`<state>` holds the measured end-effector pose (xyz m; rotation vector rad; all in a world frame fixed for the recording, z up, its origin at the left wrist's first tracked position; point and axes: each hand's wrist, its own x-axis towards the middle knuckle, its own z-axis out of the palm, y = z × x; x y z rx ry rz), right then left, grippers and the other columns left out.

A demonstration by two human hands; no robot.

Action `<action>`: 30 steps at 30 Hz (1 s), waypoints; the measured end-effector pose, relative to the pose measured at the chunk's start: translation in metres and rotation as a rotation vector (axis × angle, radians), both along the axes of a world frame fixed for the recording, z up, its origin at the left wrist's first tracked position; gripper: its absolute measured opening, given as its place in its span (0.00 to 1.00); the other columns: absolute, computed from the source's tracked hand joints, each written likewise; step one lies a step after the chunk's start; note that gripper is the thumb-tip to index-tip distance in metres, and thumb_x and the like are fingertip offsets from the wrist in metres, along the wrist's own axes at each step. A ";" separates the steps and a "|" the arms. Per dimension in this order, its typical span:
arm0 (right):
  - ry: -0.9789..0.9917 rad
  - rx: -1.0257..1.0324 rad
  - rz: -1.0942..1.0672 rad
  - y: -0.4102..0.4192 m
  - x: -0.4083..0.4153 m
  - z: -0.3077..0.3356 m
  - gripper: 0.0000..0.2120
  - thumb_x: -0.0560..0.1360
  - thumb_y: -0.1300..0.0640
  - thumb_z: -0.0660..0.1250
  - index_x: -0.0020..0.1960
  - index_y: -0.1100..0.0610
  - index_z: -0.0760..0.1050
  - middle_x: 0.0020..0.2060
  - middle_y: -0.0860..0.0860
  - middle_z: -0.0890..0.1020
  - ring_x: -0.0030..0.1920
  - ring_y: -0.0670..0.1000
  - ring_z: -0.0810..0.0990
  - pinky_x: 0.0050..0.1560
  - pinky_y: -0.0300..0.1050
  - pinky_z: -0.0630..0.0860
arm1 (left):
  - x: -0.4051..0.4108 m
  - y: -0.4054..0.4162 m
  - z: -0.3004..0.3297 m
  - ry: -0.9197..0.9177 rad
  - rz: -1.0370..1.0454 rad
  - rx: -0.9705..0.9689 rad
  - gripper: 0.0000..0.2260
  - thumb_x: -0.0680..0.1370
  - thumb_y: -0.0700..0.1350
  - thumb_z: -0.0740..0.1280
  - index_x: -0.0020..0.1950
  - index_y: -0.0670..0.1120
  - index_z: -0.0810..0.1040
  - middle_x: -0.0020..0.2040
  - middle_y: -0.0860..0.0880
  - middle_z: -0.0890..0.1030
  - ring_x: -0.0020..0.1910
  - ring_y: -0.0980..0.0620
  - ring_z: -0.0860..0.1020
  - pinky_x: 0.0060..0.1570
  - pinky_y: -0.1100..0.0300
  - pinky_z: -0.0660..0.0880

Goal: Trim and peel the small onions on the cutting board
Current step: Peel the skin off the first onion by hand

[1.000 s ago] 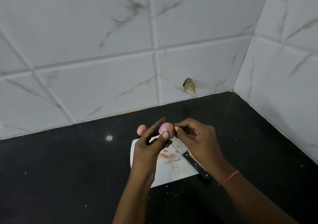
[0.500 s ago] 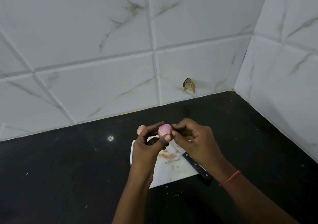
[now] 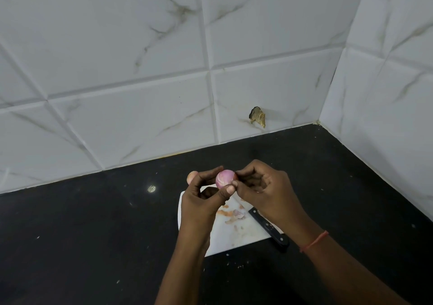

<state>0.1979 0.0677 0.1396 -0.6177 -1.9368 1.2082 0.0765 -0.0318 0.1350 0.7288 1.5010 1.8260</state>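
- The white cutting board (image 3: 236, 239) lies on the black bench (image 3: 93, 234), with peel scraps (image 3: 234, 213) on it and a black-handled knife (image 3: 269, 228) at its right edge.
- Above the board, the left hand (image 3: 201, 201) pinches a pink onion (image 3: 225, 178) between thumb and fingers.
- The right hand (image 3: 264, 192) pinches the same onion's right side.
- A second onion (image 3: 192, 177) shows just behind the left hand.
- The tiled wall (image 3: 140, 70) stands behind.

Knife (image 3: 269, 227) blade behind right hand (image 3: 264, 192)
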 end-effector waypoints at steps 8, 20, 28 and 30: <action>-0.007 0.060 -0.060 0.000 -0.002 -0.004 0.05 0.73 0.62 0.72 0.48 0.60 0.80 0.41 0.47 0.85 0.43 0.43 0.84 0.44 0.35 0.80 | 0.000 0.002 0.001 -0.001 0.002 0.003 0.21 0.65 0.39 0.77 0.57 0.44 0.82 0.53 0.43 0.84 0.39 0.58 0.80 0.38 0.65 0.77; -0.023 0.030 -0.031 -0.002 -0.001 -0.001 0.08 0.72 0.61 0.74 0.50 0.59 0.79 0.42 0.46 0.84 0.44 0.40 0.84 0.45 0.32 0.79 | 0.001 0.001 0.004 0.045 0.021 -0.001 0.22 0.62 0.45 0.78 0.56 0.46 0.83 0.52 0.39 0.83 0.37 0.58 0.79 0.37 0.67 0.76; -0.001 0.040 -0.025 0.001 -0.001 0.000 0.06 0.75 0.61 0.71 0.51 0.58 0.79 0.44 0.47 0.84 0.46 0.42 0.84 0.48 0.36 0.80 | 0.001 0.002 0.003 0.051 0.029 0.000 0.22 0.63 0.44 0.78 0.57 0.46 0.83 0.54 0.40 0.83 0.38 0.58 0.80 0.38 0.66 0.76; 0.001 0.005 0.005 -0.001 -0.001 0.001 0.08 0.73 0.58 0.72 0.52 0.56 0.77 0.45 0.46 0.84 0.47 0.41 0.84 0.48 0.35 0.80 | 0.000 0.003 0.003 0.061 0.042 0.007 0.23 0.62 0.47 0.79 0.56 0.47 0.83 0.54 0.40 0.82 0.41 0.55 0.80 0.40 0.65 0.77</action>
